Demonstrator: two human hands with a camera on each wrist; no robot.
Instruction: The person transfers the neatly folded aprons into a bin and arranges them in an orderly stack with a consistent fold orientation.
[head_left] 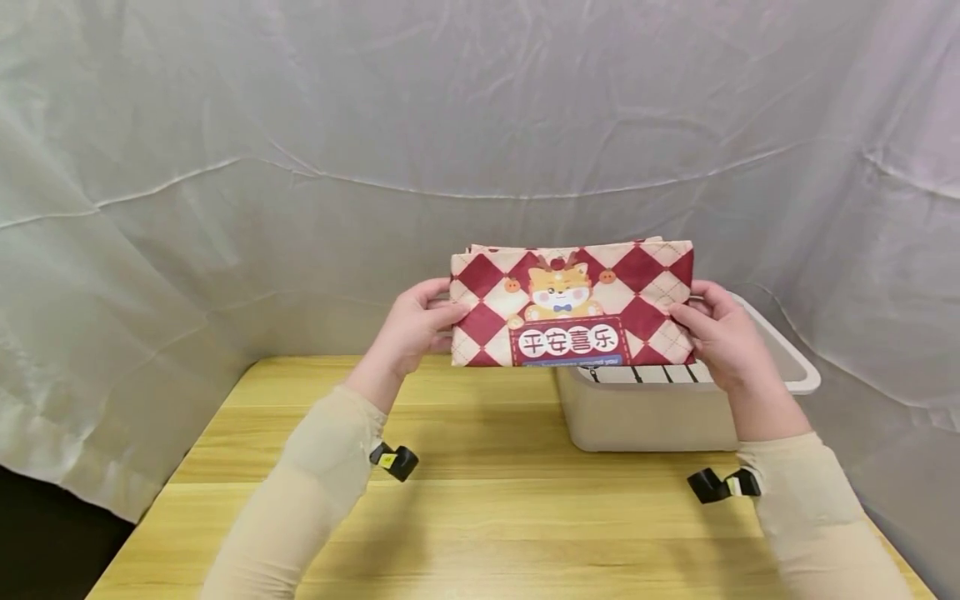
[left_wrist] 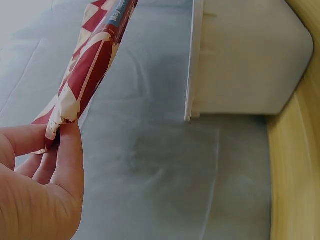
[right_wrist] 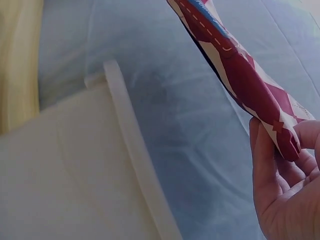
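Both the left hand (head_left: 408,329) and the right hand (head_left: 722,333) pinch the folded checkered cloth (head_left: 572,304), seemingly upright, above the white bin (head_left: 645,412).

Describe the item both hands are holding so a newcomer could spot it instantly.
Start at the wooden table, then go to the white plastic bin on its far right. Held up above it between the left hand and right hand is a folded cloth, the only patterned thing: red-and-cream diamonds with a cartoon animal.
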